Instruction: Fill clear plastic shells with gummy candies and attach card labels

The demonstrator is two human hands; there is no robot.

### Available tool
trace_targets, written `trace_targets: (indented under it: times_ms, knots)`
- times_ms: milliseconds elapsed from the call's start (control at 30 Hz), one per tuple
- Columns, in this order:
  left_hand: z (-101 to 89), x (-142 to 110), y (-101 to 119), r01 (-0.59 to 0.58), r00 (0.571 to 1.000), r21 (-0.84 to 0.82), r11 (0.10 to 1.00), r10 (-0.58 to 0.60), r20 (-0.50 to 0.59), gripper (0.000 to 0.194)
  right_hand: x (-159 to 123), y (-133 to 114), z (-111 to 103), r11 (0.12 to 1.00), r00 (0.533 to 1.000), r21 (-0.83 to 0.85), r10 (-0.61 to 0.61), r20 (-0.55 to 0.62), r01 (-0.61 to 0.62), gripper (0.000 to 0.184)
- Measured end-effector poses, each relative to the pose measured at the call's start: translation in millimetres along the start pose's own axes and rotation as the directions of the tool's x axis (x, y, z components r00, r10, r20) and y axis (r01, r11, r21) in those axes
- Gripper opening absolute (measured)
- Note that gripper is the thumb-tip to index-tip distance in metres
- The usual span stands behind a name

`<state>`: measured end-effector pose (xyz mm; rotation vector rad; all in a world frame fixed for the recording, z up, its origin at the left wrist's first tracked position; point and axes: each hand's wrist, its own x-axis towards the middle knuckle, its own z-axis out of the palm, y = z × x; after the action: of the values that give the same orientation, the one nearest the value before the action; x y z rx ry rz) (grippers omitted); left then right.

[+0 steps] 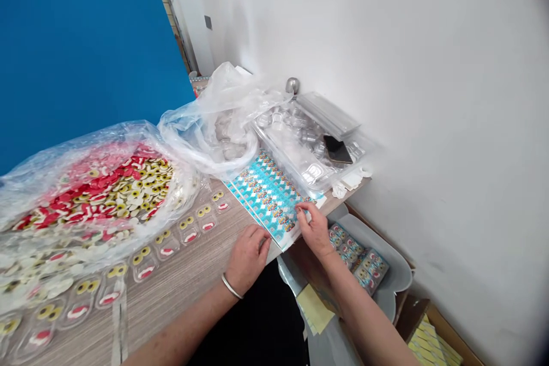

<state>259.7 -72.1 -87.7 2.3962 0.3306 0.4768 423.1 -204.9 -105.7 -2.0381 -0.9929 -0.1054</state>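
Showed left hand (247,260) and right hand (315,230) apart at edges of printed sheeting (269,191), grip unclear; seemed light, bendy, best edge-held.

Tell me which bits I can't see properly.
All in the head view:
Printed sheet: pictures too small to make out.
Crumpled bag: cloudy plastic blurs its contents.
Bag of red and yellow pieces: cut off by the left edge.
Cardboard box: cut off by the bottom edge.
Right hand: too small to tell whether its fingertips pinch anything.
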Motion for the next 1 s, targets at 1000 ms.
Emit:
trace_targets:
  times_ms: [1000]
  knots:
    - [-10.2, -17.7, -13.6, 0.432, 0.901, -0.435, 0.790, -0.355, 0.251, 0.015, -6.7, -13.1, -0.1, 0.983, 0.909, -0.172, 0.013, 0.418, 0.065, 0.005]
